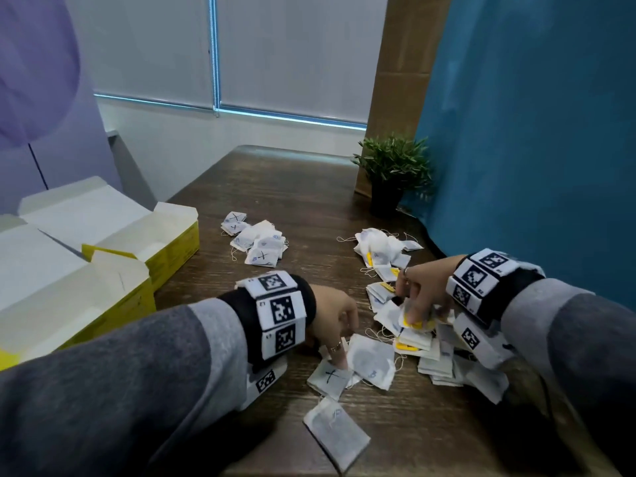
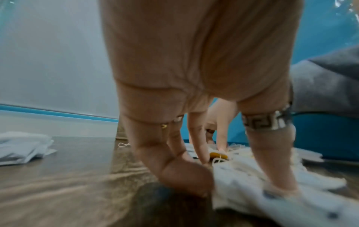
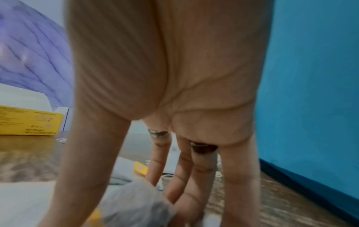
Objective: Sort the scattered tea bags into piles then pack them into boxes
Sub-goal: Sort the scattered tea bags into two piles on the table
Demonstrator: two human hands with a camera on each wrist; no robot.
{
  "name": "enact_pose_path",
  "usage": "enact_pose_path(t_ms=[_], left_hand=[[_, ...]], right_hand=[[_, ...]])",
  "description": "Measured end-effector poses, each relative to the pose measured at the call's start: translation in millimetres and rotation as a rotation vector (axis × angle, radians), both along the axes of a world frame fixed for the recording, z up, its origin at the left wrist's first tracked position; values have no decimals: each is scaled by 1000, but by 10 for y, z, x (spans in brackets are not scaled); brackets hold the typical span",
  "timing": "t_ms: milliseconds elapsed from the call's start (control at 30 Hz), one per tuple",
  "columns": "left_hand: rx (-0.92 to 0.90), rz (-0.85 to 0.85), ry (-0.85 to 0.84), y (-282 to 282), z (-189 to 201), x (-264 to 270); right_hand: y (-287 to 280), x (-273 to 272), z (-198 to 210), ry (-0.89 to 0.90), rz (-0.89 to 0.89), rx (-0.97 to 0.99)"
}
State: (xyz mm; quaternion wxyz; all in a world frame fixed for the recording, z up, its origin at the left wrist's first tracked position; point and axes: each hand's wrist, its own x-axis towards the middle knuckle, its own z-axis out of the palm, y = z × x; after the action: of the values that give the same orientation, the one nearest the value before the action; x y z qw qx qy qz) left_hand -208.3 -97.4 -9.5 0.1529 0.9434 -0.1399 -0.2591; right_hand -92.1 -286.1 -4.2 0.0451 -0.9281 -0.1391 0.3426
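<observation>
White tea bags lie scattered on the dark wooden table (image 1: 292, 187). My left hand (image 1: 339, 352) reaches down with straight fingers and presses on an X-marked tea bag (image 1: 330, 375) beside a larger one (image 1: 371, 359). In the left wrist view the left hand (image 2: 237, 188) has its thumb at the edge of a tea bag (image 2: 242, 202) and one finger on top of it. My right hand (image 1: 411, 313) pinches a yellow-tagged tea bag (image 1: 414, 321) over the mixed heap (image 1: 437, 359). In the right wrist view the right hand (image 3: 174, 207) has that bag (image 3: 136, 202) between thumb and fingers.
A sorted pile of X-marked bags (image 1: 256, 241) and a yellow-tagged pile (image 1: 382, 249) lie further back. Open yellow boxes (image 1: 168, 242) (image 1: 69, 304) stand at the left. A potted plant (image 1: 392, 173) stands at the back right against a blue wall (image 1: 533, 149). A single bag (image 1: 335, 433) lies near me.
</observation>
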Motion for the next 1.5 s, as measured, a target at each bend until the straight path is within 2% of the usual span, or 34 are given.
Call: enact_pose_path(t_ms=[133,300,433,533,733,900,1100,1233,1367,1500], left_hand=[[-88,65,63,36,-69,-16],[-91,121,11,262,-39,-6],[-334,282,42,497,48,17],[-509,340,-16,630,88,33],[-891,492,-120,818,88,84],[-1158,536,-96,849,91,174],[-1387,540,-115,837,-10,225],[-1431,528,-117,816,-102,253],[-1458,514,-118,840,-104,263],[-1471,535,-95,901,-138,255]], right_hand=[[65,-51,-50,-36,52,0],[139,-70,15,-92,89,121],[147,-75,124,-88,52,291],[159,-76,170,-93,38,433],[249,-127,190,-100,-34,836],[485,-280,238,36,-143,1166],[762,-351,165,174,-213,1235],[835,-298,95,184,-131,1110],[889,-281,33,107,-101,1028],[898,-240,-1,5,-164,1078]])
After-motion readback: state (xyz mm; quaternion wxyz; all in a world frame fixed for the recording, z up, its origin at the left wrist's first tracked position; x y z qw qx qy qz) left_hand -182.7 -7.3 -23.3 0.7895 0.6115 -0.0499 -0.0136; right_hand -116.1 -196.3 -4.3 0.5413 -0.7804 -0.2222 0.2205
